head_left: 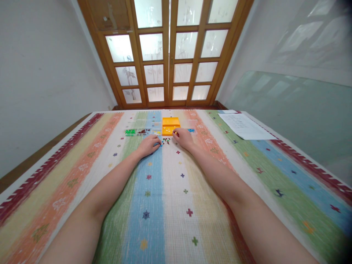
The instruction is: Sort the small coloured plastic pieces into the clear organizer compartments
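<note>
Both arms outstretched, left hand (pixel 148 145) and right hand (pixel 183 137) curled at small beads (pixel 165 140), grips seemingly pinching, unclear

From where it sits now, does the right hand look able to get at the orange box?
Probably yes. The right hand rests just in front of the orange box, fingers almost at its near edge, and nothing lies between them.

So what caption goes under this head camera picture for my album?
Two bare hands, left hand and right hand, touch tiny coloured pieces before an open orange plastic box on a striped woven tablecloth.
</note>
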`<control>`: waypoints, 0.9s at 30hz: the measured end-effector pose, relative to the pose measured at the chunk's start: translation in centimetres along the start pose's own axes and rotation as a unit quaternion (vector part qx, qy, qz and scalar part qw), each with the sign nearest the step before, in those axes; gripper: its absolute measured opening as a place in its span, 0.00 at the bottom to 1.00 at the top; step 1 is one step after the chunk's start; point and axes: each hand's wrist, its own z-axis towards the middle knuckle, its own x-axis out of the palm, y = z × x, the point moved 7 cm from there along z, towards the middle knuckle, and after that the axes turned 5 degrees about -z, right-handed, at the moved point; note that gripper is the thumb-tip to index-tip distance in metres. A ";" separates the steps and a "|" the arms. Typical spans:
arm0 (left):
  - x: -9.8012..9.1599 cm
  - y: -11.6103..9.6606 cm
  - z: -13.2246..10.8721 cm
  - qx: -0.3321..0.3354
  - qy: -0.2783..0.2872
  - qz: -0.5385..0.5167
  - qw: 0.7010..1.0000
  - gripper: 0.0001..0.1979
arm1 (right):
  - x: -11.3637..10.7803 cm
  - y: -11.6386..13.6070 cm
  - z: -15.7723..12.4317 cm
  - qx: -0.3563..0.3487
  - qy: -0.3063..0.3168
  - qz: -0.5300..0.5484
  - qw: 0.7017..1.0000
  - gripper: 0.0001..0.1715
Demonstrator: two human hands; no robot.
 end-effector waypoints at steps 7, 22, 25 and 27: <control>0.1 0.6 0.1 -0.024 0.003 -0.008 1.000 0.07 | 1.3 4.9 -0.9 -0.173 0.089 0.035 0.980 0.11; -4.0 7.4 -1.6 -0.191 -0.176 0.033 0.965 0.08 | 1.8 6.8 -1.7 -0.218 0.149 0.038 0.964 0.12; -4.9 9.2 -2.5 -0.248 -0.212 0.042 0.944 0.10 | 2.0 6.8 -1.7 -0.216 0.147 0.053 0.964 0.11; -5.3 10.1 -3.0 -0.276 -0.230 0.048 0.932 0.10 | 2.3 6.6 -1.7 -0.207 0.151 0.058 0.965 0.11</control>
